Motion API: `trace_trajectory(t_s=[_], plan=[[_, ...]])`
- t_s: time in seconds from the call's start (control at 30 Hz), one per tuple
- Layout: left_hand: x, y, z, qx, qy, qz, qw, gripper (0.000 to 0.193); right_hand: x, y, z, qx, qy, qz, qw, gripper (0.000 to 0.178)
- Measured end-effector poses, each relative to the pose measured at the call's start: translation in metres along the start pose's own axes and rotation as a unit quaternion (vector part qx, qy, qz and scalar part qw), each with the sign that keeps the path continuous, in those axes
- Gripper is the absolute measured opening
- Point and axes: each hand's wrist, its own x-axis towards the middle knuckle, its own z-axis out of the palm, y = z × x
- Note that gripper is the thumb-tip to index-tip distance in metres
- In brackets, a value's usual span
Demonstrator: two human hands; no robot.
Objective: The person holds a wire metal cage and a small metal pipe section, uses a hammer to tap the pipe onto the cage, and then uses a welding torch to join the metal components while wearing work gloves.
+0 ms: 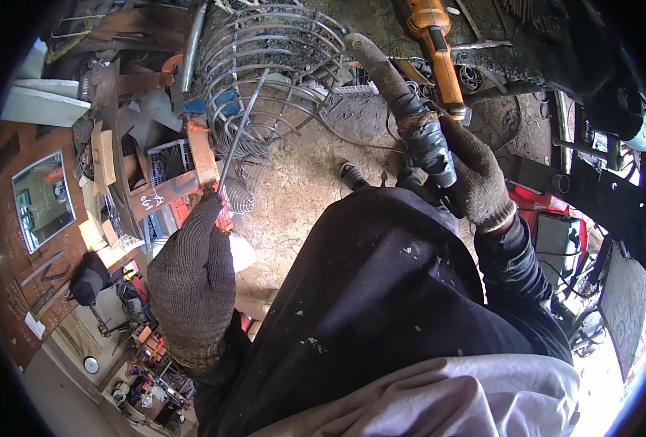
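My left hand, in a grey-brown knitted glove, is closed around the lower end of a thin metal rod. The rod slants up and to the right, its upper part in front of a wire cage of bent metal rings. My right hand, in a similar glove, grips a thick, dirty grey bar-like tool wrapped in black tape. Its rounded end, with a small hole, points up and left toward the cage. The fingers around the taped part are partly hidden.
An orange power tool lies on the dark workbench beyond my right hand. Wooden shelving with crates stands at the left, near a brown board wall. A red machine is at the right. My feet stand on a dirty concrete floor.
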Motion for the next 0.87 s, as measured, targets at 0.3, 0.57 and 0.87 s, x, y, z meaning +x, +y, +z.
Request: trace_trajectory(t_s=[0.3,0.57,0.87], plan=[[0.001,0.008,-0.001,0.003,-0.005,-0.042,0.999,0.032,0.001,-0.008,0.003,0.252,0.024,0.102,0.962,0.053],[-0.002,0.005,0.004,-0.032,0.029,0.004,0.999,0.030,0.003,0.000,-0.004,-0.030,0.013,-0.057,0.998,0.057],[0.005,0.022,-0.008,0.028,-0.017,-0.058,0.998,0.032,0.002,0.005,0.002,0.171,0.012,0.092,0.981,0.054]])
